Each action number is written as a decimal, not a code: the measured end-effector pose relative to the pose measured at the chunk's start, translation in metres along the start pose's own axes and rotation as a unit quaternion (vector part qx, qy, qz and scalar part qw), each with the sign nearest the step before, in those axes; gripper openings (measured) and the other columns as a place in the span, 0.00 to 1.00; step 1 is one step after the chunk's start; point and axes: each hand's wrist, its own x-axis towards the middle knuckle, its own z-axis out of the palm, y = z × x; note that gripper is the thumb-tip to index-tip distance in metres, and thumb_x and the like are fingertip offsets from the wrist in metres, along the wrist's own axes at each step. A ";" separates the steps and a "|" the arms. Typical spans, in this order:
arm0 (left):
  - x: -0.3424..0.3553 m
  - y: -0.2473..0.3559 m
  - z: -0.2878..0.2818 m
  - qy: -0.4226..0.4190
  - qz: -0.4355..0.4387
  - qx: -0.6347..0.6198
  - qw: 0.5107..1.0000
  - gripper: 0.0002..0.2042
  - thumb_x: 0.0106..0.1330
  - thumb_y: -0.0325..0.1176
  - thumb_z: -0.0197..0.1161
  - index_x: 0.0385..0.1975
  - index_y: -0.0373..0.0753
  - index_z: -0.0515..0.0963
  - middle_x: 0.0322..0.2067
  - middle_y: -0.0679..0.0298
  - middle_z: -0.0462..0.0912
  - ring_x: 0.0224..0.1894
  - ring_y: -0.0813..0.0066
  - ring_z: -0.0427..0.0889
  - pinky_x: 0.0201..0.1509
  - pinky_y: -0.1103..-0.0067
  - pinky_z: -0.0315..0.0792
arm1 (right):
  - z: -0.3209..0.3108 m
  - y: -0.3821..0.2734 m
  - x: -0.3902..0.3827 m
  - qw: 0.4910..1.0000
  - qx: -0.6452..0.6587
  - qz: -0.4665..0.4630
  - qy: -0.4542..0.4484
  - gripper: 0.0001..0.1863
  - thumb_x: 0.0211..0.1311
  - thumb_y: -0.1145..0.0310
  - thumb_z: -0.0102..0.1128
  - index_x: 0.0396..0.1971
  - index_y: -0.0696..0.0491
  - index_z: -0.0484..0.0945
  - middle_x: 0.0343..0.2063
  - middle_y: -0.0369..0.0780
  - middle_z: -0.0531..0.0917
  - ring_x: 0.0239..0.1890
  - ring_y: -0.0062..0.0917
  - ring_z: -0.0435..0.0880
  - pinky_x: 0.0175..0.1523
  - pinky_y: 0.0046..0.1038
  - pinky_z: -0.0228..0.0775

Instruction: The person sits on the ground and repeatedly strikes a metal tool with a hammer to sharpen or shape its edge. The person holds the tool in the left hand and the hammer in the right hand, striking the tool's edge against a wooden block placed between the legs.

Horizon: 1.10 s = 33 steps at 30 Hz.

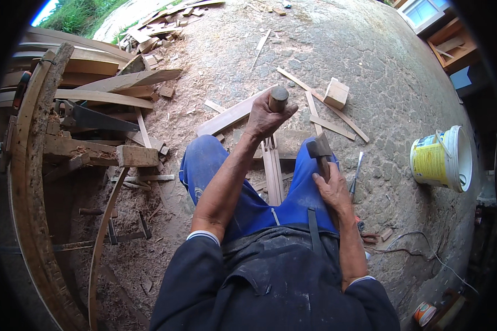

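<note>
From up here I look down on a stone floor (370, 71) strewn with sawdust and offcuts. On the left stands a long curved wooden frame (25, 182), with planks (110, 83) stacked beside it and a handsaw (94, 118) lying across them. To the right, well apart from the legs, sits a white and yellow bucket (442, 157).

The person sits with knees spread in blue trousers (248, 204). Between the knees a bundle of thin wooden strips (273, 171) stands nearly upright.

The left arm reaches forward, almost straight, and the left hand (265, 118) is wrapped tight around a round wooden handle (278, 99) whose flat end sticks up above the fist; it is probably a chisel set on top of the strips, but the fist hides the lower part.

The right arm is bent, elbow tucked in, and the right hand (331, 190) grips the shaft of a hammer (319, 150), its dark head raised just above the right knee and pointing toward the strips.

A small wooden block (336, 92) lies beyond, near loose slats.
</note>
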 end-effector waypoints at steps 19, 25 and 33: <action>0.005 -0.011 0.005 0.069 0.015 0.084 0.994 0.12 0.58 0.34 0.71 0.37 0.36 0.81 0.30 0.64 0.86 0.33 0.79 0.83 0.41 0.77 0.78 | -0.007 0.002 0.015 0.997 -0.024 0.044 -0.052 0.30 0.66 0.53 0.64 0.58 0.59 0.71 0.48 0.61 0.82 0.53 0.56 0.83 0.58 0.46 0.73; 0.008 -0.012 0.006 0.066 0.015 0.096 0.993 0.12 0.58 0.34 0.71 0.37 0.36 0.81 0.30 0.63 0.86 0.33 0.78 0.84 0.41 0.76 0.79 | -0.005 0.004 0.015 0.998 -0.025 0.037 -0.049 0.30 0.66 0.52 0.63 0.57 0.59 0.71 0.48 0.61 0.82 0.53 0.56 0.82 0.58 0.46 0.72; 0.011 -0.012 0.009 0.059 0.027 0.132 0.989 0.11 0.58 0.33 0.70 0.36 0.36 0.80 0.29 0.61 0.86 0.32 0.75 0.85 0.40 0.74 0.79 | -0.004 0.008 0.016 0.997 -0.023 0.045 -0.051 0.29 0.65 0.53 0.63 0.57 0.58 0.72 0.48 0.60 0.82 0.54 0.54 0.82 0.58 0.45 0.73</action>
